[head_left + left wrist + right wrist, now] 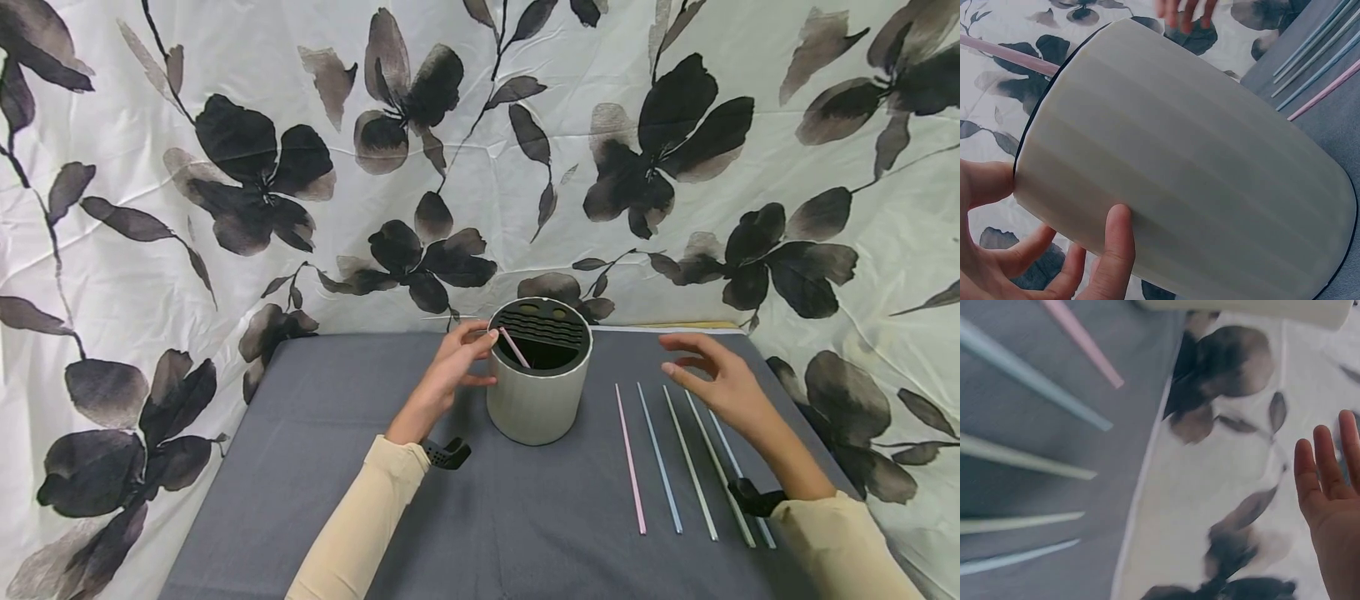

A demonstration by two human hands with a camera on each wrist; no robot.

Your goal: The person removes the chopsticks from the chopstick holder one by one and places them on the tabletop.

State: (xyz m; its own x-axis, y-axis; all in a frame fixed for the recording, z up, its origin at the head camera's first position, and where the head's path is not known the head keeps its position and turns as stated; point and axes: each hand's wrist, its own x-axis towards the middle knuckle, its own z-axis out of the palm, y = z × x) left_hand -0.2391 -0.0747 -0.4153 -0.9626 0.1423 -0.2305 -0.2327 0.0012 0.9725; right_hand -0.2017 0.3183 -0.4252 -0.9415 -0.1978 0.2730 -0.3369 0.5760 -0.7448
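Observation:
A round off-white container [534, 408] with a black inside stands upright at the table's back middle. Inside it a thin pink straw [514, 348] leans against the left rim. My left hand [444, 371] touches the container's left side with spread fingers, one fingertip at the rim near the straw. In the left wrist view another finger [1120, 240] rests on the outer wall. My right hand [716, 379] hovers over the far ends of several straws, its fingers loosely bent and nothing in them. The row has a pink straw [631, 462], a blue straw [660, 460] and pale green ones.
Grey cloth covers the table [337, 467]. Behind it hangs a white floral curtain [525, 167]. The straws lie roughly parallel, right of the container. A black band [447, 454] sits on my left wrist, another [753, 497] on my right.

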